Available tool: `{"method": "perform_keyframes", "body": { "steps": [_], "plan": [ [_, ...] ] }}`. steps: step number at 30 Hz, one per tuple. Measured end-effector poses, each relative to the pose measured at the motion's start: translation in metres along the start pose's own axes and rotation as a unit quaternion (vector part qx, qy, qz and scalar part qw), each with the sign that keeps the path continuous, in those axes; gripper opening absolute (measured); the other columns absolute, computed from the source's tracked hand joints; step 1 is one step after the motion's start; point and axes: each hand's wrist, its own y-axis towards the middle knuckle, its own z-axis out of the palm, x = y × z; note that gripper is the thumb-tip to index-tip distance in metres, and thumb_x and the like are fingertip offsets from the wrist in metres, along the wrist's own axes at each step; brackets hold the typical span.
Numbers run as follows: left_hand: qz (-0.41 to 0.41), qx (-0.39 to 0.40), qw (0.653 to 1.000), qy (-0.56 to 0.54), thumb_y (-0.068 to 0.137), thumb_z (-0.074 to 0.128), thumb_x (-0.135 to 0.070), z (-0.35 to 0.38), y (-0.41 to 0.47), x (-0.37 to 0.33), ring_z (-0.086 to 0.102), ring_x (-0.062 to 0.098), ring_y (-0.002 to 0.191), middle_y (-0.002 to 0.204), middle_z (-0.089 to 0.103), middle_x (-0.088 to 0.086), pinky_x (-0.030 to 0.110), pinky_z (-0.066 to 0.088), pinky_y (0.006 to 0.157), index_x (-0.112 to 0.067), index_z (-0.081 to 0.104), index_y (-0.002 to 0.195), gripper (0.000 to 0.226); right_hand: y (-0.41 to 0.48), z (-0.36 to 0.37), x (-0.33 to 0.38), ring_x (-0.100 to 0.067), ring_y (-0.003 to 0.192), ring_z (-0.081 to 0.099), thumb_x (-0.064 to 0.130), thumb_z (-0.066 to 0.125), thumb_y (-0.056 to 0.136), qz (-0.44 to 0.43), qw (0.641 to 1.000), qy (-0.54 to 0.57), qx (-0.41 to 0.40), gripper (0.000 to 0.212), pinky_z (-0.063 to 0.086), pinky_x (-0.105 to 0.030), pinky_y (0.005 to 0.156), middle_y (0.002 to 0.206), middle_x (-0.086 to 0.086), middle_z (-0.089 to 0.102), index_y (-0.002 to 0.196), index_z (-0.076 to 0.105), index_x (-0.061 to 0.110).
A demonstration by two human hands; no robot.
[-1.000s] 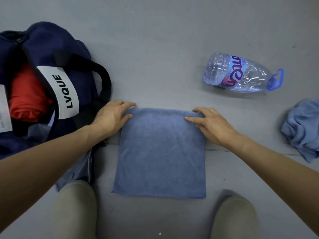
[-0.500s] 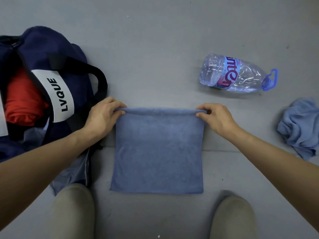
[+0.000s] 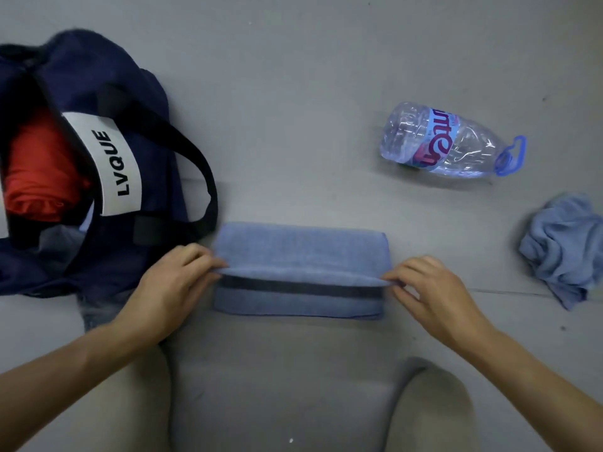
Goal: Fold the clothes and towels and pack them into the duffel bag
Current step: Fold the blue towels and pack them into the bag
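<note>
An indoor room of no clear kind, seen only at floor level: a bare, smooth grey floor (image 3: 293,76) with one thin seam. The person kneels on it, belongings spread straight on the floor, among them an empty plastic water bottle (image 3: 450,145) lying on its side.

Towel in the middle, bag left, bottle and spare cloth right.
Folded towel (image 3: 301,252) lies between duffel bag (image 3: 98,151) and crumpled cloth (image 3: 561,246); bottle (image 3: 450,145) lies behind it, a rolled garment (image 3: 39,171) in the bag.
</note>
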Motion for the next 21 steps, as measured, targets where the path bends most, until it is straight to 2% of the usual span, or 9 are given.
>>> {"method": "perform_keyframes", "body": {
  "steps": [2,6,8,10,12,14,17,19,21],
  "plan": [
    [0.023,0.05,0.998,0.026,0.099,0.044,-0.041,0.014,-0.022,0.005,0.057,0.021,0.083,0.099,0.063,-0.002,0.034,0.05,0.067,-0.018,0.072,0.106,0.037,-0.024,0.021,0.002,-0.022,0.08,0.061,0.025,0.07,0.089,-0.012,0.999,-0.022,0.039,0.007,0.054,-0.032,0.068,0.088,0.006,0.068,0.095,0.073,0.025],
    [0.069,0.128,0.985,0.097,0.095,0.047,-0.043,0.035,-0.043,0.01,0.061,0.025,0.085,0.101,0.066,-0.002,0.037,0.048,0.07,-0.023,0.072,0.108,0.034,-0.039,0.042,0.011,-0.015,0.08,0.059,0.046,0.049,0.089,-0.028,0.992,-0.022,0.125,0.025,0.055,-0.029,0.067,0.09,0.011,0.064,0.094,0.069,0.031],
    [0.078,0.141,0.98,0.12,0.094,0.047,-0.052,0.035,-0.037,0.006,0.061,0.023,0.088,0.101,0.065,-0.004,0.037,0.046,0.073,-0.023,0.073,0.105,0.04,-0.03,0.037,0.018,-0.013,0.081,0.058,0.054,0.046,0.09,-0.025,0.99,-0.029,0.133,0.03,0.053,-0.026,0.069,0.09,0.014,0.063,0.093,0.068,0.033],
    [0.091,0.117,0.98,0.131,0.092,0.051,-0.056,0.034,-0.025,-0.007,0.059,0.022,0.092,0.104,0.064,-0.004,0.036,0.043,0.077,-0.023,0.073,0.108,0.043,-0.014,0.029,0.021,-0.014,0.084,0.058,0.053,0.045,0.094,-0.037,0.992,-0.04,0.113,0.032,0.051,-0.027,0.072,0.093,0.012,0.063,0.094,0.068,0.032],
    [0.098,0.097,0.981,0.14,0.094,0.047,-0.052,0.035,-0.014,-0.023,0.06,0.024,0.094,0.112,0.064,-0.001,0.038,0.045,0.078,-0.019,0.069,0.12,0.047,0.005,0.025,0.024,-0.019,0.094,0.059,0.045,0.047,0.097,-0.066,0.993,-0.047,0.084,0.029,0.053,-0.033,0.079,0.106,0.006,0.064,0.102,0.069,0.028],
    [0.076,0.106,0.979,0.156,0.094,0.041,-0.047,0.043,-0.004,-0.037,0.063,0.028,0.094,0.127,0.062,0.005,0.039,0.053,0.074,-0.015,0.061,0.135,0.055,0.021,0.03,0.022,-0.026,0.116,0.058,0.038,0.055,0.096,-0.1,0.99,-0.064,0.071,0.027,0.053,-0.039,0.094,0.129,-0.003,0.061,0.115,0.069,0.025],
    [0.017,0.15,0.971,0.184,0.091,0.036,-0.049,0.054,0.009,-0.05,0.063,0.032,0.091,0.141,0.056,0.012,0.041,0.056,0.067,-0.011,0.054,0.143,0.067,0.038,0.043,0.017,-0.032,0.138,0.045,0.039,0.063,0.092,-0.128,0.981,-0.1,0.11,0.044,0.043,-0.046,0.109,0.152,-0.009,0.046,0.134,0.06,0.027],
    [0.003,0.149,0.968,0.2,0.091,0.034,-0.053,0.058,0.018,-0.052,0.061,0.033,0.093,0.146,0.053,0.014,0.042,0.054,0.07,-0.009,0.053,0.143,0.071,0.043,0.048,0.015,-0.034,0.138,0.045,0.042,0.065,0.091,-0.13,0.976,-0.118,0.132,0.052,0.045,-0.048,0.107,0.155,-0.011,0.042,0.14,0.055,0.027],
    [0.009,0.131,0.967,0.217,0.093,0.032,-0.055,0.06,0.028,-0.048,0.06,0.035,0.099,0.15,0.049,0.014,0.043,0.052,0.076,-0.008,0.053,0.143,0.072,0.04,0.05,0.017,-0.034,0.133,0.05,0.044,0.069,0.087,-0.114,0.977,-0.124,0.133,0.058,0.052,-0.046,0.099,0.154,-0.011,0.044,0.141,0.055,0.027]
  ]
}}
